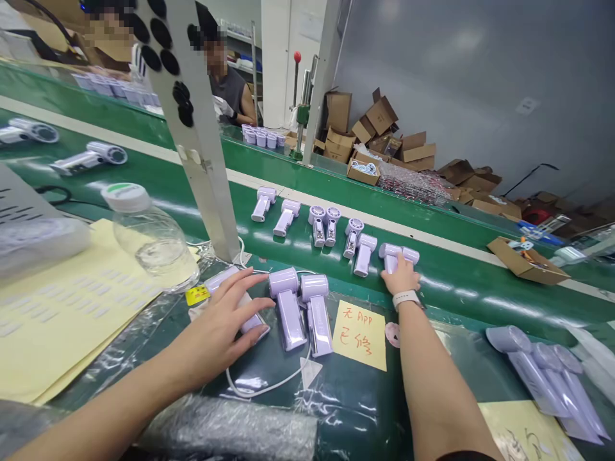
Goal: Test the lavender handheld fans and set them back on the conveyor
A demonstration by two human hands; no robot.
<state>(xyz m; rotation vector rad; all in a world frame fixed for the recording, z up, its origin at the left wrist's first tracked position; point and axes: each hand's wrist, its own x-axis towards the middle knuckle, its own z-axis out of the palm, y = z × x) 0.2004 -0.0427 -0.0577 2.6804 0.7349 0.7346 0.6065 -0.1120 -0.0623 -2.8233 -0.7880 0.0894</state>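
Head view: right hand [401, 280], nearer, curls at 2 handheld fans [391, 250] beyond the yellow note [361, 334], 1 handle noteward, grip unclear; left hand [223, 322] splayed open over another fan [220, 280]

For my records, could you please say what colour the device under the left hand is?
The device is mostly lilac, as the head view shows.

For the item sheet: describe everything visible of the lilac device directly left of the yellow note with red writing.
The lilac device has a short cylindrical head across one end of a long, narrow handle. The shell looks like glossy plastic, with shiny handle edges and faint lettering along the handle, too small to read. It lies on the film-covered tabletop, head away from the wearer. A matching device lies close on its left; contact is unclear. Neither left hand nor right hand touches it.
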